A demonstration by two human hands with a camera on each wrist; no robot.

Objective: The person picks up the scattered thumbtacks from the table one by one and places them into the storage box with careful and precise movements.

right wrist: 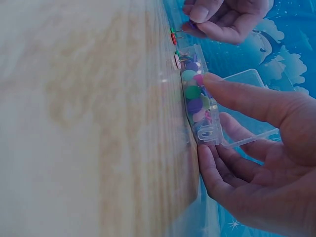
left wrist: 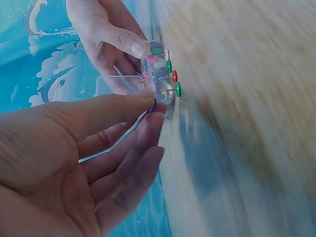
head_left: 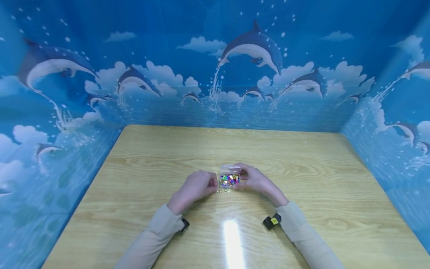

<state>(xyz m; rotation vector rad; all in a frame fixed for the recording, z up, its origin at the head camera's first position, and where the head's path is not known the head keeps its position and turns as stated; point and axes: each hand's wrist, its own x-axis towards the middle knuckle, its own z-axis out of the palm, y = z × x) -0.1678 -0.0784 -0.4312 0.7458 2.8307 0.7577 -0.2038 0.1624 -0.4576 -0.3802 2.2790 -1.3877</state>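
A clear plastic box (right wrist: 207,134) full of coloured thumbtacks (right wrist: 193,92) sits on the table with its hinged lid (head_left: 230,169) raised. My right hand (head_left: 255,180) grips the box at its right side, thumb near the front and fingers along the end. At the box's left, my left hand (head_left: 199,185) pinches a purple thumbtack (right wrist: 192,22) between thumb and forefinger; much of the tack is covered by the fingertips. In front of the box, several loose thumbtacks lie in a row, among them a green one (left wrist: 178,89) and a red one (left wrist: 175,76).
The wood-grain table (head_left: 161,149) stretches out on all sides of the box. Blue dolphin-printed cloth (head_left: 188,74) hangs behind it and along both sides. A bright light reflection falls on the tabletop between the forearms.
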